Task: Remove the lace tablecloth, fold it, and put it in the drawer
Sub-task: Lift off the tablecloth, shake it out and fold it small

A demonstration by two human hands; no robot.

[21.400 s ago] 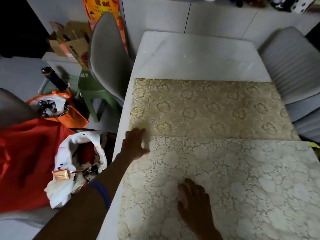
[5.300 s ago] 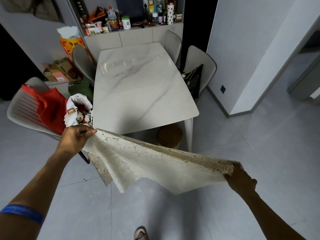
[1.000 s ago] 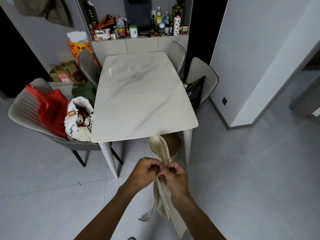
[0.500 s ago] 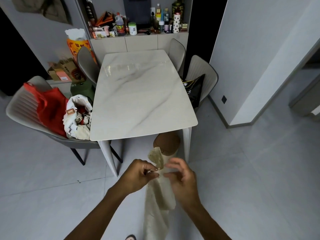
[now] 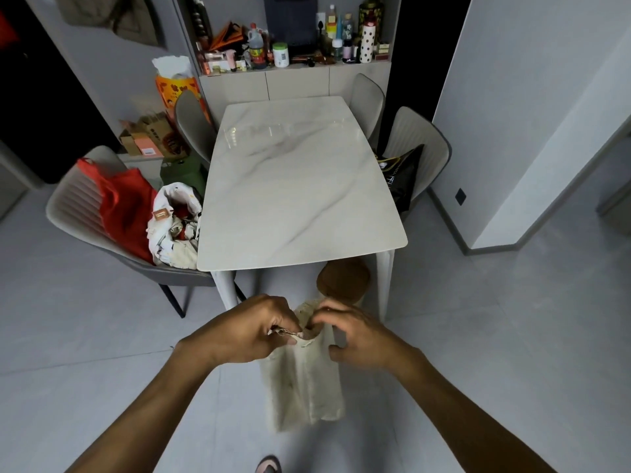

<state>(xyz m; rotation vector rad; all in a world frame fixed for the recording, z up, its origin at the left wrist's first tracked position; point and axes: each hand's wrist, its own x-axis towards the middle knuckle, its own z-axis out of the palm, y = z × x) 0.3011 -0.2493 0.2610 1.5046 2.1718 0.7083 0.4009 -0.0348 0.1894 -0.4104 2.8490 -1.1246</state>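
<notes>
Both hands point(image 5: 300, 331) pinch the tablecloth point(image 5: 304, 380) — hanging.

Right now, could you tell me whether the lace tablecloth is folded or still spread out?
Folded, not yet neatly: the lace tablecloth hangs as a narrow strip, its top edge pinched by the left hand and right hand.

Left hand point(image 5: 251, 331) and right hand point(image 5: 356, 337) pinch cloth point(image 5: 304, 380) top edge between fingertips; cloth hangs folded below fingers, table point(image 5: 297, 186) beyond.
</notes>
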